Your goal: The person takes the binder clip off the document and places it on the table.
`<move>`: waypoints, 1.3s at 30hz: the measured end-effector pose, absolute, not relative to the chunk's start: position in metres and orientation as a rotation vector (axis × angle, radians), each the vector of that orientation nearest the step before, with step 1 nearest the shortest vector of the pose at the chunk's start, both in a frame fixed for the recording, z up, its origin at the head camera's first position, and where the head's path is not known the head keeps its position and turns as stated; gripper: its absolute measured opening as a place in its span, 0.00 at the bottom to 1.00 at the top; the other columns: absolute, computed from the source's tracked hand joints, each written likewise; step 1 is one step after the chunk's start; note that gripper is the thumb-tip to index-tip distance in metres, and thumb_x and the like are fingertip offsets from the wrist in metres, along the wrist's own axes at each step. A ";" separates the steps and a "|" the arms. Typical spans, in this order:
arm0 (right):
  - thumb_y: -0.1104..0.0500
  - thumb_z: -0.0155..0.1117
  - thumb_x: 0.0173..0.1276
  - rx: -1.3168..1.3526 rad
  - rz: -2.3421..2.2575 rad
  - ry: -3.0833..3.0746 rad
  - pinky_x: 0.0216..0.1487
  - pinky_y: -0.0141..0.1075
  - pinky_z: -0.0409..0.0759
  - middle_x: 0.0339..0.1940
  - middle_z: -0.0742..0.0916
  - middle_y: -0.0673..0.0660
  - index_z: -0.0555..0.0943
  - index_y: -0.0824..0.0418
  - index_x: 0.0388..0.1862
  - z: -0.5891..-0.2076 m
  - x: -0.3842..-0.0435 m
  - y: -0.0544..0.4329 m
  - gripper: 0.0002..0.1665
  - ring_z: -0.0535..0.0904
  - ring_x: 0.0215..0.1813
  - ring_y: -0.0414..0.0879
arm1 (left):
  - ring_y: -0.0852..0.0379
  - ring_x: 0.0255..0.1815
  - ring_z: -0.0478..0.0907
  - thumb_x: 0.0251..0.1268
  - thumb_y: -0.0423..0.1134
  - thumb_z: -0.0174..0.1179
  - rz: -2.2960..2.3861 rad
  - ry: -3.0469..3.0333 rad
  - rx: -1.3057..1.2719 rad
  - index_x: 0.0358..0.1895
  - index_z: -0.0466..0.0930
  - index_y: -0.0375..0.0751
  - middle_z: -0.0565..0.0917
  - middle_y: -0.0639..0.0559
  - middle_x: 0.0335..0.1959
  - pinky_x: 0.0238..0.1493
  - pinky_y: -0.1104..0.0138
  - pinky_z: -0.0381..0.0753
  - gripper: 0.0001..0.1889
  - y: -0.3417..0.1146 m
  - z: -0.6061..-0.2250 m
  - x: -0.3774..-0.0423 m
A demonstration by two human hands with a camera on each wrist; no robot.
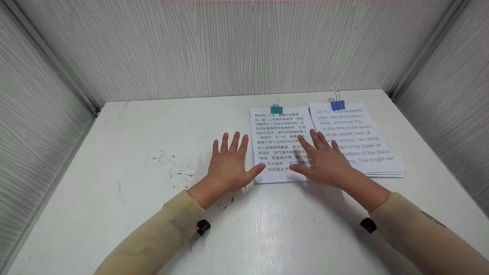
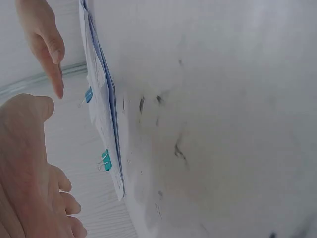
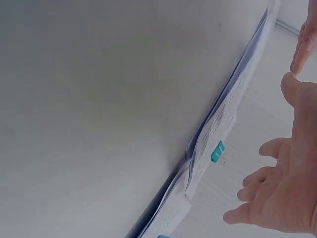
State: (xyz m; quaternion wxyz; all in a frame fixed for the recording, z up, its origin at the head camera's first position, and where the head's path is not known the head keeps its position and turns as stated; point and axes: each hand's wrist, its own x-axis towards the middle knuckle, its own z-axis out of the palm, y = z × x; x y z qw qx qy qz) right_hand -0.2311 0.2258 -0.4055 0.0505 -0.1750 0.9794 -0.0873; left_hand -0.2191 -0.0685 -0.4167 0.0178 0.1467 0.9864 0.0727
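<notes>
Two clipped stacks of printed paper lie side by side on a white table. The left stack (image 1: 282,145) carries Chinese text and has a teal binder clip (image 1: 276,109) at its top edge. On the right stack (image 1: 366,141) the print is English, with a blue binder clip (image 1: 337,105) at the top. My left hand (image 1: 229,164), fingers spread and palm down, hovers just left of the Chinese stack, its thumb over that stack's lower left corner. My right hand (image 1: 328,160), also spread, is above where the two stacks meet and covers some print. Both hands are apart from the paper in the wrist views.
The white table (image 1: 126,160) has dark smudges (image 1: 177,173) left of the papers. Grey wood-grain panels (image 1: 237,49) enclose it at the back and both sides. A dark band piece (image 1: 203,227) sits under each wrist.
</notes>
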 end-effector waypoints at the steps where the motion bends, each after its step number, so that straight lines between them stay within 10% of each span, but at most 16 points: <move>1: 0.21 0.54 0.72 -0.534 -0.266 2.977 0.80 0.72 0.44 0.88 0.49 0.68 0.50 0.53 0.90 -0.405 -0.234 0.228 0.61 0.42 0.87 0.67 | 0.35 0.88 0.35 0.71 0.81 0.38 0.224 3.059 0.465 0.88 0.43 0.45 0.44 0.42 0.89 0.84 0.38 0.34 0.56 -0.066 -0.417 -0.222; 31: 0.29 0.67 0.70 -0.564 -0.253 2.849 0.83 0.65 0.45 0.88 0.52 0.66 0.56 0.54 0.89 -0.422 -0.267 0.246 0.60 0.45 0.87 0.65 | 0.40 0.88 0.45 0.75 0.72 0.48 0.296 2.886 0.646 0.87 0.51 0.40 0.51 0.42 0.87 0.86 0.49 0.42 0.50 -0.035 -0.432 -0.255; 39: 0.28 0.68 0.69 -0.494 -0.342 2.785 0.79 0.69 0.54 0.88 0.58 0.64 0.61 0.53 0.87 -0.421 -0.265 0.245 0.57 0.52 0.82 0.78 | 0.42 0.88 0.44 0.75 0.69 0.50 0.265 2.777 0.626 0.87 0.50 0.38 0.50 0.43 0.88 0.86 0.54 0.43 0.49 -0.031 -0.436 -0.256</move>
